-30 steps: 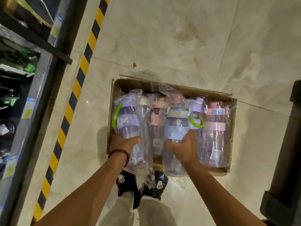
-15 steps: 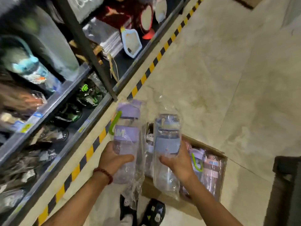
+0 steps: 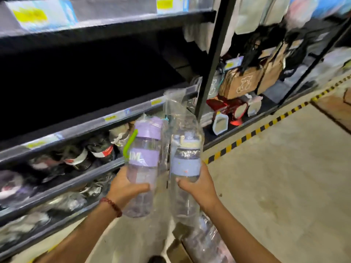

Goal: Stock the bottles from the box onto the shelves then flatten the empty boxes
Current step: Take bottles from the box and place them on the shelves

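My left hand (image 3: 126, 188) grips a clear bottle with a purple lid, purple band and green strap (image 3: 143, 162), wrapped in plastic. My right hand (image 3: 197, 188) grips a second plastic-wrapped bottle with a blue-purple band and pale lid (image 3: 186, 166). Both bottles are upright, side by side, raised in front of the dark shelf unit (image 3: 91, 126). A corner of the cardboard box (image 3: 175, 250) with more wrapped bottles (image 3: 205, 242) shows at the bottom, below my right forearm.
The shelf level behind the bottles is dark and looks vacant; lower shelves hold wrapped dark goods (image 3: 81, 158). To the right, a black upright (image 3: 214, 57), brown bags (image 3: 241, 82) and mirrors (image 3: 220, 125). Yellow-black floor tape (image 3: 266, 126) edges the tiled floor.
Both hands lifted the two bottles out of the box and up toward the shelves. The view swung from the floor box to the shelf front.
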`<control>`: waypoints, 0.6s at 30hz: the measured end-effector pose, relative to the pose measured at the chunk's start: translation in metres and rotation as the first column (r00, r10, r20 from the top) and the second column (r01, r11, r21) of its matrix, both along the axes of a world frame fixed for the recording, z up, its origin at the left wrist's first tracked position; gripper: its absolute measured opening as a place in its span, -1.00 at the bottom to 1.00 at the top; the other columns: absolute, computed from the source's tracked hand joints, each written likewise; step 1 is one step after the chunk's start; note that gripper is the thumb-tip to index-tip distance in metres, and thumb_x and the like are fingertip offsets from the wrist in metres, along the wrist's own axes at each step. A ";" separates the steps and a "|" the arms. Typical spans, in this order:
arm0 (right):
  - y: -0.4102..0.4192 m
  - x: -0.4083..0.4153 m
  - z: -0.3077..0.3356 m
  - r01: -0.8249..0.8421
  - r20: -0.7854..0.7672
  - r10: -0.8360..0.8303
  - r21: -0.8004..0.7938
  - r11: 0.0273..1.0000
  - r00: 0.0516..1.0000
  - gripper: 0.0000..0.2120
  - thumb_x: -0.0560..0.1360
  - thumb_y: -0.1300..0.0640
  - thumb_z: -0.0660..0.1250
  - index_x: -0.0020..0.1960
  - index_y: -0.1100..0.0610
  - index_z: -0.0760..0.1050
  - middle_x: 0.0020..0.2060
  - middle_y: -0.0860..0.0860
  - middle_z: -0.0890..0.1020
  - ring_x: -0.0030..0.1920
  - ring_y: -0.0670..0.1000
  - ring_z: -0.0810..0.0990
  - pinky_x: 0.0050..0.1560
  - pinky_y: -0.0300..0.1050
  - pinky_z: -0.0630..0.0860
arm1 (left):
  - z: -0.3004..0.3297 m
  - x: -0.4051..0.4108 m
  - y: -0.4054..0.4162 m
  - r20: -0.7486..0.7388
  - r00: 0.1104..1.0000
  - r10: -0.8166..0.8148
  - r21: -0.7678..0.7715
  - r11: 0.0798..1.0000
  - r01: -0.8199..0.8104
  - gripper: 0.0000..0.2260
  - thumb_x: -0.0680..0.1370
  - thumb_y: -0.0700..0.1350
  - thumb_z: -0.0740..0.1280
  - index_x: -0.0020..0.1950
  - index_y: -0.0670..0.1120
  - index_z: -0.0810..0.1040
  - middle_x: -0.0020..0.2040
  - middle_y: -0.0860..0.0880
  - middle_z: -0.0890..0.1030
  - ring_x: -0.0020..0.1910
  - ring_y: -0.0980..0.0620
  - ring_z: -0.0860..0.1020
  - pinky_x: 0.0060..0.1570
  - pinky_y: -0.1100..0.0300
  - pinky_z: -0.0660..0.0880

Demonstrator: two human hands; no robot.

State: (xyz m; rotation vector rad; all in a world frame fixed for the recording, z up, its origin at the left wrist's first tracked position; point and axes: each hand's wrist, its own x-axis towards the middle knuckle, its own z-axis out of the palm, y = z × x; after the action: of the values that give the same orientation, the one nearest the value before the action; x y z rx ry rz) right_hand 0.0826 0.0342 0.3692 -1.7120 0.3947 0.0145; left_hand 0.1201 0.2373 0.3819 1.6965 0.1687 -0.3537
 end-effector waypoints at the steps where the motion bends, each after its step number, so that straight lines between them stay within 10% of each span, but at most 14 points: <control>1: 0.012 0.006 0.010 -0.033 0.017 0.033 -0.014 0.999 0.999 -0.29 0.12 0.02 0.53 0.21 0.02 0.36 0.00 -0.10 0.55 -0.02 -0.20 0.56 -0.13 -0.39 0.50 | 0.014 -0.001 0.011 0.033 0.999 0.029 0.000 1.000 -0.029 -0.37 -0.10 0.01 0.45 -0.04 -0.05 0.48 -0.15 0.04 0.60 -0.28 0.30 0.59 -0.30 0.44 0.47; 7: 0.082 0.036 0.053 -0.235 0.088 0.241 -0.071 0.969 0.967 -0.36 0.31 0.22 0.54 0.24 -0.07 0.29 0.02 -0.20 0.50 0.02 -0.20 0.53 -0.13 -0.41 0.47 | 0.057 -0.008 0.094 0.162 0.977 0.138 0.081 0.985 -0.153 -0.28 -0.03 0.07 0.44 0.10 -0.13 0.51 -0.02 -0.03 0.62 -0.04 0.07 0.60 -0.16 0.22 0.47; 13: 0.157 0.075 0.062 -0.362 0.071 0.366 -0.070 0.930 0.928 -0.39 0.34 0.22 0.52 0.26 -0.04 0.31 0.02 -0.20 0.51 -0.02 -0.30 0.50 -0.20 -0.49 0.47 | 0.078 0.000 0.165 0.164 0.946 0.281 0.089 0.950 -0.298 -0.63 0.06 -0.12 0.46 -0.17 0.04 0.54 -0.30 0.10 0.65 -0.30 0.25 0.60 -0.30 0.26 0.50; 18: 0.230 0.110 0.054 -0.427 0.027 0.429 -0.060 0.902 0.903 -0.51 0.35 0.20 0.51 0.20 0.02 0.40 0.04 -0.03 0.58 0.01 -0.09 0.59 -0.06 -0.19 0.56 | 0.068 0.021 0.227 0.134 0.922 0.363 0.046 0.927 -0.372 -0.66 0.29 -0.36 0.50 -0.18 0.05 0.53 -0.30 0.12 0.64 -0.32 0.28 0.59 -0.30 0.32 0.45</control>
State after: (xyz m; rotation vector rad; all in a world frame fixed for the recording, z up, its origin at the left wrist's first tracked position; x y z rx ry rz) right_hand 0.1931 0.2638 0.4235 -1.8193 -0.0200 0.2937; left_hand 0.1414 0.4642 0.4502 1.7078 0.4068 0.0395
